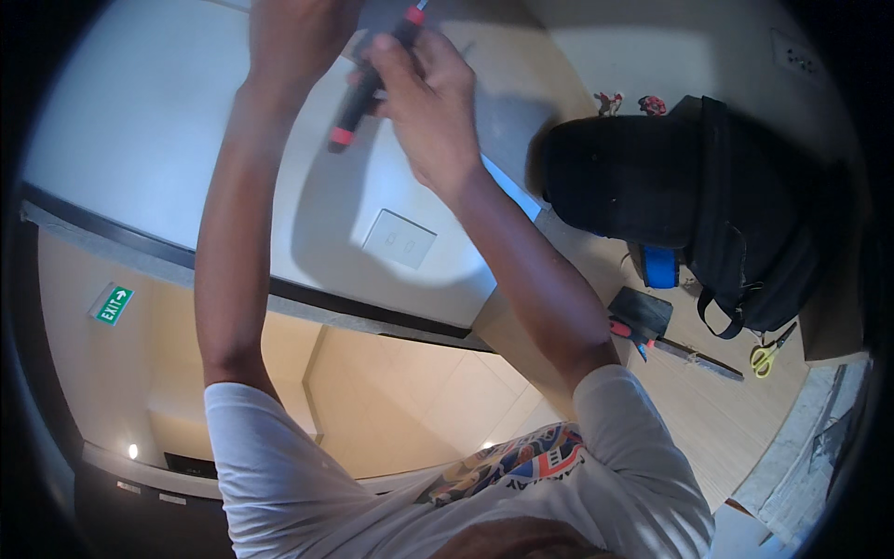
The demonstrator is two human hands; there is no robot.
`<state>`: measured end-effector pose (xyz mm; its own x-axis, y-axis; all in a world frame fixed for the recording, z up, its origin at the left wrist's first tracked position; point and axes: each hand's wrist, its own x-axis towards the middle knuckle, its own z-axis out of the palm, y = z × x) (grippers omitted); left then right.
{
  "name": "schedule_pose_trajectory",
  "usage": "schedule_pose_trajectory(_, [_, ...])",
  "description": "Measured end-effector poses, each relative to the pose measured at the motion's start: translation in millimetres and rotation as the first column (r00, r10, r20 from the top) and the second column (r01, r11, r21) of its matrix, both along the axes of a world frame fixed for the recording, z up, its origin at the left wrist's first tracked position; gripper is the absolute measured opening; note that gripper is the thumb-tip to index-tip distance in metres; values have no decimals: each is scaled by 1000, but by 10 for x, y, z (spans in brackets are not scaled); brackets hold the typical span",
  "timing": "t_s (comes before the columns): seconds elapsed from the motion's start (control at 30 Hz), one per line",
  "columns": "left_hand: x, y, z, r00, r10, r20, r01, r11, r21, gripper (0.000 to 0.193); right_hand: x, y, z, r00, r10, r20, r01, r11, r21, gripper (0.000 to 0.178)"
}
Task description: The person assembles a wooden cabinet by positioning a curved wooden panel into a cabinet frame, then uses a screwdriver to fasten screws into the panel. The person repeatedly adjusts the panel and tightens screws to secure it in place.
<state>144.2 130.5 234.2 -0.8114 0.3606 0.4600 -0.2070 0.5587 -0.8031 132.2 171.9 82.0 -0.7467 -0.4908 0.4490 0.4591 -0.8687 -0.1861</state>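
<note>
My right hand (433, 107) is closed round the handle of a screwdriver (350, 114), black with red bands. The handle slants, its butt end low and left, and a short length of metal shaft shows at the top edge. Higher up and to the left is my left hand (303, 33), partly cut off by the frame's upper edge, so its fingers do not show. Below the screwdriver, a white wall plate (400, 238) with two small fittings sits on the pale wall (140, 121), where my hands and arms cast shadows.
At right, a black backpack (764, 233) and black cap (615, 177) rest on a wooden surface (689, 410). Near them lie yellow-handled scissors (764, 359), a long narrow tool (698, 357) and a dark flat piece (641, 310). Two small figures (652, 105) stand behind. A socket (794, 58) is upper right.
</note>
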Motion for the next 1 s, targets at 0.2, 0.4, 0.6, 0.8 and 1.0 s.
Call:
schedule_pose_trajectory(0.2, [756,68,477,984,161,-79,-25,562,827,45,84,-170,546,971,-225,80,223,974,36,28])
schedule_pose_trajectory(0.4, [958,599,228,935,312,166,-344,696,630,51,207,-164,886,952,-258,164,259,966,20,25])
schedule_pose_trajectory(0.6, [1024,472,300,898,411,156,-431,751,501,46,159,-125,890,973,-204,106,209,978,-30,28])
schedule_pose_trajectory(0.8, [982,278,253,878,475,60,-478,860,178,46,126,-88,886,971,-204,128,214,974,-74,30])
schedule_pose_trajectory(1.0, [911,235,249,857,515,-12,-512,853,101,44,75,-136,942,990,-54,133,66,994,-89,31])
